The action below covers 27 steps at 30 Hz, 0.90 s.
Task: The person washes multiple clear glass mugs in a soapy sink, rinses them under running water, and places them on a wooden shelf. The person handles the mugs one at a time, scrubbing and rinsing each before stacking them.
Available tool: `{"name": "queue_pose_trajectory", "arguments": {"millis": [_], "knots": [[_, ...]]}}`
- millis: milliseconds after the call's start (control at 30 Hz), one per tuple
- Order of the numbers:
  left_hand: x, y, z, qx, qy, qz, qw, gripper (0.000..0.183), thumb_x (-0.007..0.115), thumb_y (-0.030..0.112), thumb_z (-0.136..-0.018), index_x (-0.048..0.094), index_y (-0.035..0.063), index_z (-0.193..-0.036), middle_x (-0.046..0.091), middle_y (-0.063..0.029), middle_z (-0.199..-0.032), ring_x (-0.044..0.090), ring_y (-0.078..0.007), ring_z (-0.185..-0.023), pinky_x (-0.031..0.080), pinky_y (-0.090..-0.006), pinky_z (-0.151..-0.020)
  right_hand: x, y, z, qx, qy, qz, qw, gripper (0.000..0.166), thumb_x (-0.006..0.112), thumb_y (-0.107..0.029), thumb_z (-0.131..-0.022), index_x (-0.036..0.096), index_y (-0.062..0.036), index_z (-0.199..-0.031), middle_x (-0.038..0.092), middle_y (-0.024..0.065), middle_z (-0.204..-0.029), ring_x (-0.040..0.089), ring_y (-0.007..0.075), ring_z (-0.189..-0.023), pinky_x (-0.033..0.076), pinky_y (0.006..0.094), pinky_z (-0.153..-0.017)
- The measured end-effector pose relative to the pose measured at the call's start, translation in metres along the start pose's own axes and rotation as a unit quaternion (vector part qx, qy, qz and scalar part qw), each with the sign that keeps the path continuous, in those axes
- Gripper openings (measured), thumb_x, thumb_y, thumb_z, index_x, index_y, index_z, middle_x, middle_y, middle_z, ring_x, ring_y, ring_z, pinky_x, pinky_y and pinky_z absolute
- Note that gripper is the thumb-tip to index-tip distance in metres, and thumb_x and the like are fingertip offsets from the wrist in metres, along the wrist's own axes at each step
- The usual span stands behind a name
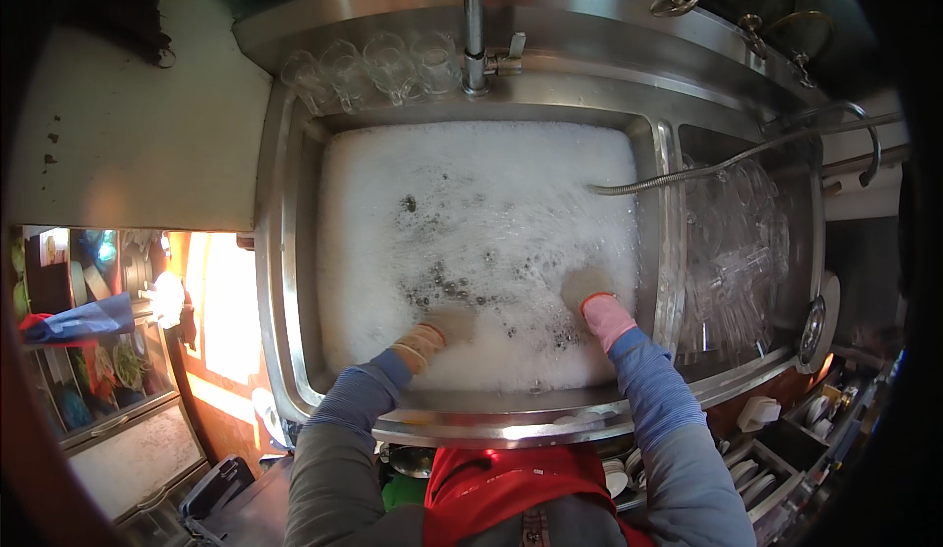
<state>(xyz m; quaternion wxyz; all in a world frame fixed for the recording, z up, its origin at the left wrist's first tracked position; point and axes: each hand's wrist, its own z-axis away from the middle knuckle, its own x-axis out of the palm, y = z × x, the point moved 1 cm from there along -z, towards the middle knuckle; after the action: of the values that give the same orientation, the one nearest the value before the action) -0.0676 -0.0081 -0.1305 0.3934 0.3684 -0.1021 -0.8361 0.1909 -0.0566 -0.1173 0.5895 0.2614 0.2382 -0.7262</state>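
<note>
Both my hands wear gloves and reach into thick white suds (471,171) that fill a stainless steel sink basin (652,252). My left hand (427,341), in a cream glove with a red-orange edge at the cuff, is near the front of the basin; its fingers are hidden in the foam. My right hand (600,307), in a pink glove, dips in at the front right, its fingers also hidden. Whether either hand holds something under the suds cannot be seen. A flexible metal hose (648,184) runs from the right down into the foam.
Several glass mugs (387,61) line the back ledge beside the upright metal pipe (474,24) with its valve (508,61). Many clear glasses (737,267) lie in the right basin. A pale counter (147,149) adjoins at left; crates of dishes (759,473) stand below at right.
</note>
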Motion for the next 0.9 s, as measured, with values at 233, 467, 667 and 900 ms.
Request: {"name": "queue_pose_trajectory", "arguments": {"millis": [233, 467, 667, 900], "knots": [[-0.056, 0.003, -0.009, -0.133, 0.151, 0.018, 0.979, 0.037, 0.053, 0.032, -0.081, 0.06, 0.0156, -0.113, 0.055, -0.0199, -0.116, 0.058, -0.0328, -0.1, 0.045, -0.0455, -0.084, -0.003, -0.014, 0.022, -0.011, -0.037, 0.004, 0.999, 0.033, 0.048, -0.028, -0.081, 0.068, -0.0078, -0.096, 0.065, 0.0158, -0.098, 0.062, 0.0326, -0.092, 0.048, 0.0432, -0.079], [-0.101, -0.025, -0.027, -0.294, 0.235, 0.128, 0.918, 0.031, 0.047, 0.013, -0.085, 0.059, 0.0052, -0.112, 0.058, -0.019, -0.11, 0.06, -0.0317, -0.094, 0.046, -0.0422, -0.083, 0.024, -0.02, 0.017, -0.058, -0.133, 0.102, 0.984, 0.038, 0.047, -0.035, -0.082, 0.064, -0.013, -0.108, 0.06, 0.0121, -0.114, 0.057, 0.0318, -0.106, 0.044, 0.0457, -0.086], [-0.092, -0.017, -0.07, -0.256, 0.292, 0.243, 0.889, 0.022, 0.057, 0.011, -0.08, 0.059, -0.002, -0.098, 0.064, -0.0185, -0.088, 0.063, -0.0289, -0.086, 0.05, -0.0368, -0.071, 0.024, -0.015, 0.038, -0.007, -0.072, -0.05, 0.996, 0.047, 0.055, -0.038, -0.076, 0.059, -0.0121, -0.115, 0.055, 0.0161, -0.118, 0.053, 0.0327, -0.11, 0.041, 0.0481, -0.09], [-0.121, 0.049, -0.009, -0.128, 0.479, 0.575, 0.65, 0.036, 0.05, 0.001, -0.083, 0.051, 0.0031, -0.119, 0.059, -0.0121, -0.108, 0.058, -0.0176, -0.098, 0.049, -0.0266, -0.077, -0.059, -0.004, 0.106, 0.018, 0.112, -0.254, 0.96, 0.063, 0.067, -0.038, -0.068, 0.05, -0.0047, -0.119, 0.052, 0.0242, -0.116, 0.052, 0.0385, -0.105, 0.042, 0.0422, -0.09]]}}
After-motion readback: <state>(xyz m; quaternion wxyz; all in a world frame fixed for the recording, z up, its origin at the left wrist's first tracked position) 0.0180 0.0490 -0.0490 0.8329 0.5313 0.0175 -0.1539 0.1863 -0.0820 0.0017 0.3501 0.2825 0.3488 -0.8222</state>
